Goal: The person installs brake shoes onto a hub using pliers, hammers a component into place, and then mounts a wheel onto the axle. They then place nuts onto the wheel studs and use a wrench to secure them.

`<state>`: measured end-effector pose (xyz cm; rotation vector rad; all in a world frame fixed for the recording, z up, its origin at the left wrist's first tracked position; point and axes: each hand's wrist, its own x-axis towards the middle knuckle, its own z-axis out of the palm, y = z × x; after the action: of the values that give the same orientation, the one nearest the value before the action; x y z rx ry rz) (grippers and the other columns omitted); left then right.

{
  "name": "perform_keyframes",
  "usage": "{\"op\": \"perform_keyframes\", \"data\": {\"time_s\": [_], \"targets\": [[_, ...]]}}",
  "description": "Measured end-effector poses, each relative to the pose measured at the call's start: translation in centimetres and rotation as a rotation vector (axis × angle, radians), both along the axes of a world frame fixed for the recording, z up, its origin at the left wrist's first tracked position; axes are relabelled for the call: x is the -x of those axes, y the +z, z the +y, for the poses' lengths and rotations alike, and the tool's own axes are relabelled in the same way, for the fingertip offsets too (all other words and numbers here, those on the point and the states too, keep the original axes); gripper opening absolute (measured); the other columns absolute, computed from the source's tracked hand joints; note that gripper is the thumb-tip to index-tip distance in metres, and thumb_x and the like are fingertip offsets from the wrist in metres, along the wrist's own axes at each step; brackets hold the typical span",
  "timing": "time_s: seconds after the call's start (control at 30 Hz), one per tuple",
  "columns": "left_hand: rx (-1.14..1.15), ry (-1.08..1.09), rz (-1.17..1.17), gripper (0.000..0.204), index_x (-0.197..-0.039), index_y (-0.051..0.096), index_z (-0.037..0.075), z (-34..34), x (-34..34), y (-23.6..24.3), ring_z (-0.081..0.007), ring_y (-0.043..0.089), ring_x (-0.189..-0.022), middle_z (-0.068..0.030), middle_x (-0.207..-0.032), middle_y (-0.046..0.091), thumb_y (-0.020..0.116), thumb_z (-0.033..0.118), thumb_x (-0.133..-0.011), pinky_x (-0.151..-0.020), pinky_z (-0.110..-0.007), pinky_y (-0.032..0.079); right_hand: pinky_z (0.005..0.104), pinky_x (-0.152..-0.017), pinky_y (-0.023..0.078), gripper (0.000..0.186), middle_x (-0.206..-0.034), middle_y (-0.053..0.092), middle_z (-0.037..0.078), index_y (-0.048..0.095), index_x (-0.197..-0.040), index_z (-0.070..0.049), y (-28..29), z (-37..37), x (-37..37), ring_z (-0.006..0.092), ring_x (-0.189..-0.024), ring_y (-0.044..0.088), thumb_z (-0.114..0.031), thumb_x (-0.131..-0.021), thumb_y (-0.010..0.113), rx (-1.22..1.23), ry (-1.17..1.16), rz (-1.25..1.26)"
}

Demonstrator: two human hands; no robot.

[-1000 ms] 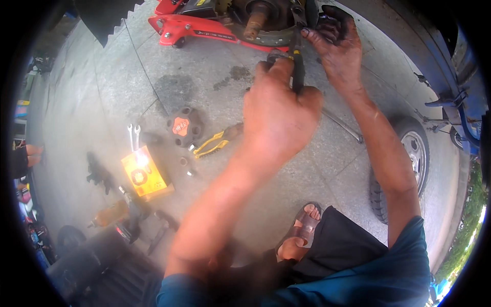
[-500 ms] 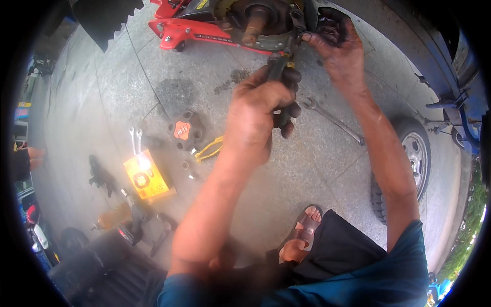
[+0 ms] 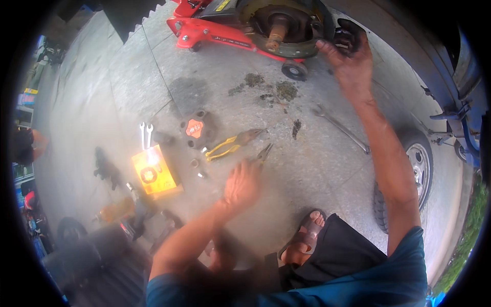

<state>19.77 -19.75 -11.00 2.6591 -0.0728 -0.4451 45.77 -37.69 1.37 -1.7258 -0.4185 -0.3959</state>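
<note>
A drum brake assembly [image 3: 294, 28], with a rusty spindle jutting from its middle, stands at the top of the view. At its right edge is my right hand [image 3: 354, 61], palm and fingers blackened with grease. The thumb touches the rim of the brake shoe [image 3: 302, 50], and the other fingers curl round beside it. Low over the floor, my left hand [image 3: 241, 181] is blurred and closed round a pair of pliers [image 3: 265, 152]; only the jaws show past the fingers. Just beyond lie yellow-handled pliers [image 3: 230, 147].
A red floor jack [image 3: 215, 35] stands under the brake. On the floor are a combination wrench [image 3: 342, 129], a dark hub cap [image 3: 204, 134], a yellow box [image 3: 154, 171] with two small wrenches [image 3: 146, 135], and oily stains. A wheel [image 3: 417, 169] lies to the right.
My left hand has come down from the brake toward me, bringing the pliers low over the floor. The right hand remains at the brake's edge. The view has shifted slightly.
</note>
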Motion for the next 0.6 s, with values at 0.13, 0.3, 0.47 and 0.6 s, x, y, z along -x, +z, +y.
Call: {"op": "perform_keyframes", "data": {"time_s": [0.13, 0.3, 0.47, 0.6], "targets": [[-0.226, -0.155, -0.193, 0.042, -0.120, 0.051, 0.006, 1.6, 1.4, -0.7, -0.0346, 0.049, -0.110, -0.0201, -0.123, 0.047, 0.056, 0.023, -0.082, -0.088, -0.043, 0.044, 0.0293, -0.077, 0.051, 0.043, -0.097, 0.063, 0.011, 0.051, -0.114, 0.003, 0.0, 1.2, 3.9, 0.0169, -0.087, 0.061, -0.013, -0.080, 0.073, -0.010, -0.100, 0.049], [-0.181, -0.410, -0.101, 0.042, -0.119, 0.053, 0.006, 7.2, -1.8, 4.6, -0.0325, 0.051, -0.111, -0.0177, -0.120, 0.051, 0.056, 0.026, -0.083, -0.095, -0.041, 0.042, 0.0311, -0.077, 0.050, 0.039, -0.098, 0.063, 0.011, 0.057, -0.108, -0.001, 0.3, 3.7, 4.2, 0.0186, -0.086, 0.061, -0.036, -0.089, 0.061, -0.147, 0.187, 0.804], [-0.249, -0.378, 0.174, 0.035, -0.111, 0.057, 0.006, 15.9, -1.8, 10.0, -0.0299, 0.054, -0.106, -0.0127, -0.106, 0.056, 0.057, 0.021, -0.079, -0.088, -0.040, 0.046, 0.0373, -0.087, 0.049, 0.036, -0.107, 0.062, 0.016, 0.051, -0.112, 0.000, 1.6, 6.4, 2.5, 0.0247, -0.099, 0.060, -0.031, -0.095, 0.049, -0.591, 0.517, 0.940], [-0.240, -0.284, 0.045, 0.027, -0.103, 0.060, 0.009, 19.4, 0.3, 9.9, -0.0285, 0.056, -0.098, -0.0110, -0.096, 0.056, 0.057, 0.019, -0.079, -0.081, -0.041, 0.048, 0.0369, -0.082, 0.050, 0.031, -0.100, 0.061, 0.014, 0.053, -0.108, -0.001, 1.9, 6.5, 2.1, 0.0254, -0.093, 0.060, -0.029, -0.095, 0.050, -0.585, 0.399, 1.042]]}}
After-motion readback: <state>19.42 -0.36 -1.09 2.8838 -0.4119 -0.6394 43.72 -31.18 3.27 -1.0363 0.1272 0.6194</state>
